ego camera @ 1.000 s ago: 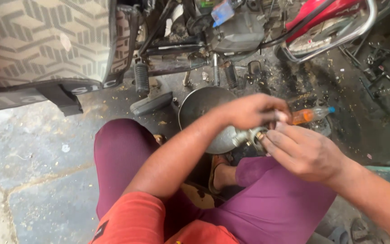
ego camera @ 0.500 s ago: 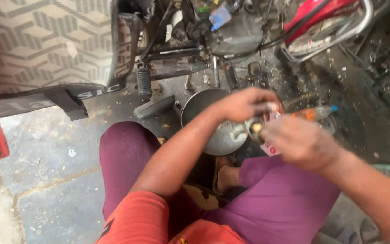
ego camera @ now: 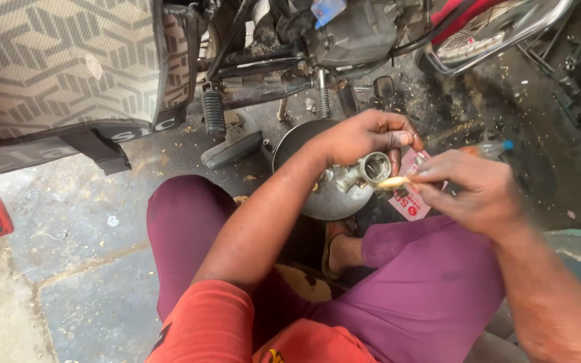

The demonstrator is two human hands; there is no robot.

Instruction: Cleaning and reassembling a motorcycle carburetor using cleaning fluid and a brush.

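A person squats on a stained concrete floor [ego camera: 68, 269] beside a motorcycle [ego camera: 344, 40], working on a small metal engine part, likely a carburettor [ego camera: 361, 173], held just above a round metal bowl [ego camera: 317, 195].

The left hand [ego camera: 364, 138] curls over the carburettor from above, fingers closed round its body w/ the round open throat facing up toward the camera. The right hand [ego camera: 472, 188] is closed in a pinch grip on a thin pale tool [ego camera: 393, 182], poss. a brush or stick; its tip meets the rim of the carburettor's throat. Both hands sit close together, nearly touching, over the person's knees, which are clad in purple trousers [ego camera: 432, 282]; an orange shirt [ego camera: 216, 329] shows at bottom of frame.

The bowl rests on the floor betw. the person's legs and the bike, just below the engine block. A red-and-white paper packet [ego camera: 408, 195] lies on the ground under the right hand, beside the bowl. A small plastic bottle w/ a blue cap [ego camera: 495, 146] lies on the ground just behind the right hand. The bike's black footrest [ego camera: 213, 111] and kick lever hang at left of the bowl; a patterned seat cover [ego camera: 55, 60] fills the upper left. Loose tools and debris scatter the dark oily ground at upper right.
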